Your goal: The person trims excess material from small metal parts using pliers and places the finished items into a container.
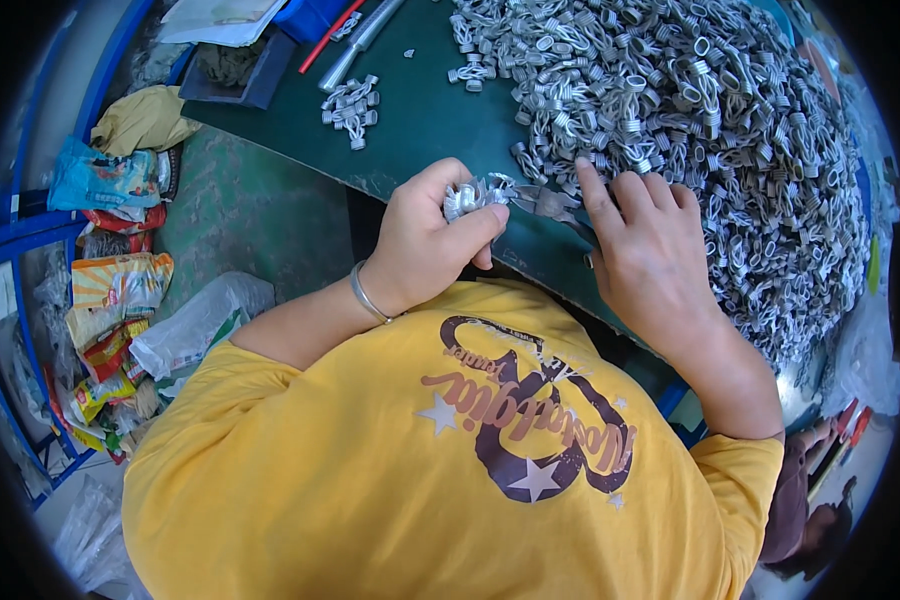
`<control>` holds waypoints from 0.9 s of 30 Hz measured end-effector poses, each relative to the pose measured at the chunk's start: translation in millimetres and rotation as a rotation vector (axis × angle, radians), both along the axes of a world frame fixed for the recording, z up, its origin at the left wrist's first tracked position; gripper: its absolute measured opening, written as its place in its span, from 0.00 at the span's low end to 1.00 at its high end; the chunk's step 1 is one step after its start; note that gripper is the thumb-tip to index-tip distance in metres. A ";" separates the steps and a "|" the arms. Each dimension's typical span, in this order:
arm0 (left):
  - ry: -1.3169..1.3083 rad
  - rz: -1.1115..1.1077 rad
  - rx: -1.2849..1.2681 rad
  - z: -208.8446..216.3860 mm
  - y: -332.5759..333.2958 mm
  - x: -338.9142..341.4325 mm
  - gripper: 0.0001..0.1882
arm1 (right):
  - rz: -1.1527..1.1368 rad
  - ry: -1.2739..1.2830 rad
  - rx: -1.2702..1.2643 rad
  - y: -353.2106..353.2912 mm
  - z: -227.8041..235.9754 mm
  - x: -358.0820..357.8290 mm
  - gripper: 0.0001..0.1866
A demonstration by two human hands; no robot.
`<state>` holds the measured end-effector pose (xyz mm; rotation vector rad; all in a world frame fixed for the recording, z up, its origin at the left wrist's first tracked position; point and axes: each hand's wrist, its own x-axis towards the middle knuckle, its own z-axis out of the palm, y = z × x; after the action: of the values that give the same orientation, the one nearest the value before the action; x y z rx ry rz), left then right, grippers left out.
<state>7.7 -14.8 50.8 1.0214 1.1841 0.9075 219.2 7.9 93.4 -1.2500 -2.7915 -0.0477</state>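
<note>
My left hand [425, 232] is closed around a bunch of shiny silver metal pieces [467, 198], pinched between thumb and fingers near the table's front edge. In my right hand [655, 245] is a pair of pliers [550, 203], its handles mostly hidden under the palm. The jaws point left and meet the silver pieces at my left fingertips; whether they grip one I cannot tell. My right index finger stretches forward to the edge of a large heap of small silver looped metal parts [660, 100].
A small cluster of looped parts [351, 108] lies left of the heap on the green table [420, 110]. Behind it are a red stick [330, 37], a silver rod [362, 42] and a dark bin [238, 75]. Bags [120, 290] fill the left. Another person [805, 510] shows at lower right.
</note>
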 end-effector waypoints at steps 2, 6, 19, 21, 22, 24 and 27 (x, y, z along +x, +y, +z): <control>0.047 0.000 0.014 -0.3 -0.5 1.7 0.07 | 0.034 -0.034 0.016 1.7 -1.1 -0.7 0.24; 0.067 -0.018 0.030 -3.4 1.4 3.3 0.07 | 0.033 -0.161 0.010 -3.7 -11.1 -5.4 0.30; -0.072 0.059 -0.122 -17.7 4.0 -0.7 0.08 | -0.113 0.161 -0.410 -3.0 -26.9 -13.9 0.19; -0.084 0.062 -0.124 -18.2 3.8 -0.3 0.08 | -0.173 0.177 -0.587 0.4 -21.6 -13.6 0.25; -0.095 0.072 -0.130 -18.2 4.2 0.2 0.07 | -0.175 0.178 -0.589 1.6 -21.9 -13.5 0.25; -0.105 0.082 -0.137 -18.1 5.4 0.5 0.07 | -0.170 0.184 -0.615 3.5 -22.5 -13.6 0.24; -0.117 0.104 -0.140 -17.4 9.3 -0.9 0.08 | -0.173 0.185 -0.613 4.3 -25.1 -15.3 0.24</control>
<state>6.8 -5.5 33.4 0.7898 1.1927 0.9385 203.9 12.3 68.3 -1.5015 -2.6064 0.9228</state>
